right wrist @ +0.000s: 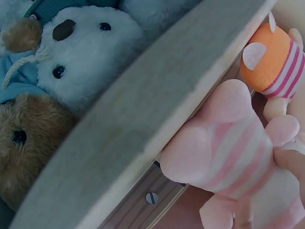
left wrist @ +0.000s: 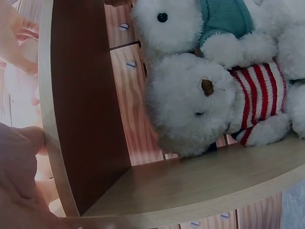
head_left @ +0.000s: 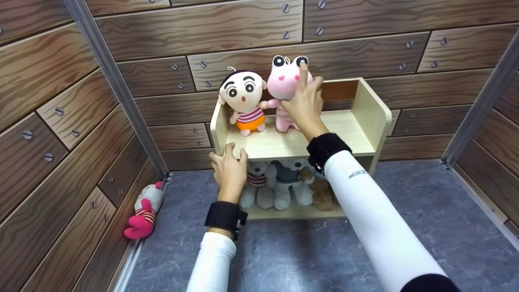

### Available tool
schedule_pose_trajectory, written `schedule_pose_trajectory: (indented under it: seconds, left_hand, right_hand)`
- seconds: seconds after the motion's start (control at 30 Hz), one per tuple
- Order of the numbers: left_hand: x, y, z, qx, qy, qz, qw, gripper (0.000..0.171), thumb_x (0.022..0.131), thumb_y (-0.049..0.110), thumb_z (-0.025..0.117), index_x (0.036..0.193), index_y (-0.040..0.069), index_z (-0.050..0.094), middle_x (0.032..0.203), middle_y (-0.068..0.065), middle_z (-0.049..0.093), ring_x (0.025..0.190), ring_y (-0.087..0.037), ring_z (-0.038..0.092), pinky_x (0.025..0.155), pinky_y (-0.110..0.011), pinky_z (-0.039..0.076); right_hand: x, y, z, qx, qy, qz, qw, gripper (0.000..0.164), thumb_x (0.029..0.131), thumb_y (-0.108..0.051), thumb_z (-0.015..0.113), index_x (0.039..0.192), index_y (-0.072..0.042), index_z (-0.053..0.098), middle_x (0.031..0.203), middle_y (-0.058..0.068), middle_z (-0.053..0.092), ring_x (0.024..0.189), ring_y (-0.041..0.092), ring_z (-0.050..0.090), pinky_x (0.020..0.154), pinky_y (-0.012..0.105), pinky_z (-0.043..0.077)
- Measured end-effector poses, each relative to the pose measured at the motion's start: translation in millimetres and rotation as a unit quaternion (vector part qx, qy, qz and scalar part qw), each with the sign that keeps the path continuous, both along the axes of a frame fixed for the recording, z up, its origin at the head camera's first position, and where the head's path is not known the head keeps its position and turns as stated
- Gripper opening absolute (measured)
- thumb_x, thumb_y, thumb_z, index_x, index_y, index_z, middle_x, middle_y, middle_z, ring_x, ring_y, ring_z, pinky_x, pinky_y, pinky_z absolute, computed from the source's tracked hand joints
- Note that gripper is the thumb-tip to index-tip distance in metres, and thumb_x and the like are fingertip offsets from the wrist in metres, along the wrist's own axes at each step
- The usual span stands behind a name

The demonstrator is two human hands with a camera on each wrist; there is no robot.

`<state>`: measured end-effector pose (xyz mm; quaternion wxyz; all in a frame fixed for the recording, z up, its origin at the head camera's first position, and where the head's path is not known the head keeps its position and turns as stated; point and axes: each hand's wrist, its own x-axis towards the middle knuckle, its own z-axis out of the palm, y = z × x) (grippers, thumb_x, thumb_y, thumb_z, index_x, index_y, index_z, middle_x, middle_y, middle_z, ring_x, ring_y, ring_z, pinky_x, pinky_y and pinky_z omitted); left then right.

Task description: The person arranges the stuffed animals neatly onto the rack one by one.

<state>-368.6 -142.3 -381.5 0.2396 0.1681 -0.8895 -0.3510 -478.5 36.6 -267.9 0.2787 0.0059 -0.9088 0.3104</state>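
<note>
A pink frog plush [head_left: 282, 87] with striped body sits on the upper board of a small wooden shelf [head_left: 340, 129]. My right hand [head_left: 306, 99] holds it from the front, index finger over one eye; in the right wrist view its thumb and a fingertip press the striped body [right wrist: 238, 152]. At the shelf's left front corner, my left hand [head_left: 230, 172] grips the edge, its fingers on either side of the side panel. Left of the frog, a cartoon boy doll [head_left: 243, 91] in a striped top and orange shorts leans by the side panel.
White teddy bears [head_left: 257, 182], one in red stripes, and a brown plush [head_left: 322, 194] fill the lower level. A grey-and-pink plush [head_left: 146, 211] lies on the floor [head_left: 182, 251] against the left wall. Wood-patterned walls [head_left: 243, 24] enclose the space.
</note>
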Motion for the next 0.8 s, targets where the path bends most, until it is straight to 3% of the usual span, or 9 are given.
schedule_pose_trajectory:
  seconds: [0.6, 0.8]
  left_hand:
    - [-0.5, 3.1, -3.2, -0.01, 0.013, 0.008, 0.9998, 0.041, 0.098, 0.042, 0.056, 0.133, 0.023, 0.061, 0.138, -0.03, 0.037, 0.112, -0.044, 0.053, 0.08, -0.054, 0.052]
    - [-0.7, 2.1, -3.9, -0.005, 0.012, 0.009, 0.9999, 0.04, 0.098, 0.042, 0.056, 0.133, 0.023, 0.061, 0.141, -0.031, 0.035, 0.115, -0.045, 0.052, 0.082, -0.055, 0.051]
  right_hand:
    - [5.4, 5.0, -1.5, 0.034, -0.017, 0.004, 0.999, 0.104, 0.076, -0.026, 0.083, 0.157, -0.029, 0.017, 0.141, 0.031, 0.03, 0.115, 0.045, 0.051, 0.084, 0.05, 0.054]
    - [7.5, 6.3, -0.5, 0.038, -0.005, 0.005, 0.999, 0.103, 0.076, -0.026, 0.084, 0.155, -0.029, 0.018, 0.139, 0.028, 0.032, 0.113, 0.043, 0.052, 0.082, 0.049, 0.055]
